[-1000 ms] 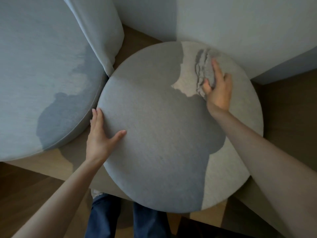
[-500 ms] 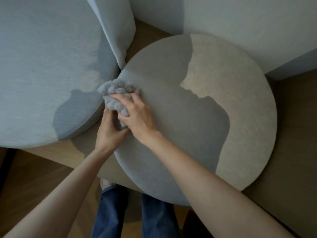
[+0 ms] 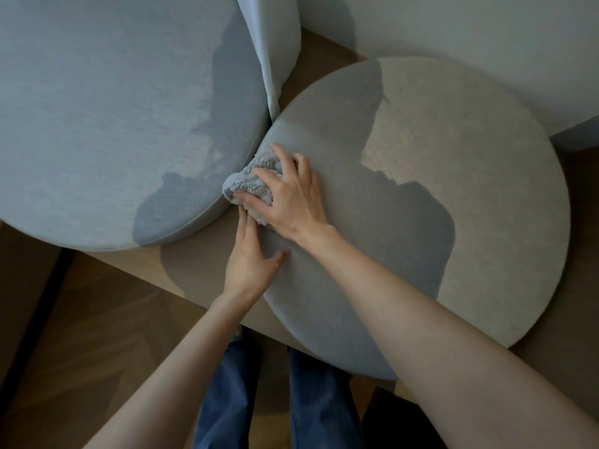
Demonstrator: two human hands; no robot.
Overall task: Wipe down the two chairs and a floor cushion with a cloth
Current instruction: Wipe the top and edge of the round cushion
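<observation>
My right grip [image 3: 288,192] still bunches the cloth [image 3: 248,184] in curled fingers at the left rim of the cushion [image 3: 453,205], just beside the blue chair [image 3: 113,108]. It was in this spot half a second ago, and at the far side a second ago. My left grip [image 3: 252,257] lies flat along the rim, fingers straight, tips touching the cloth

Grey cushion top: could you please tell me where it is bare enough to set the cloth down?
Bare: the grey cushion's sunlit half, between right hand and wall. Crowded: its left edge by the blue seat, with left hand and cloth.
</observation>
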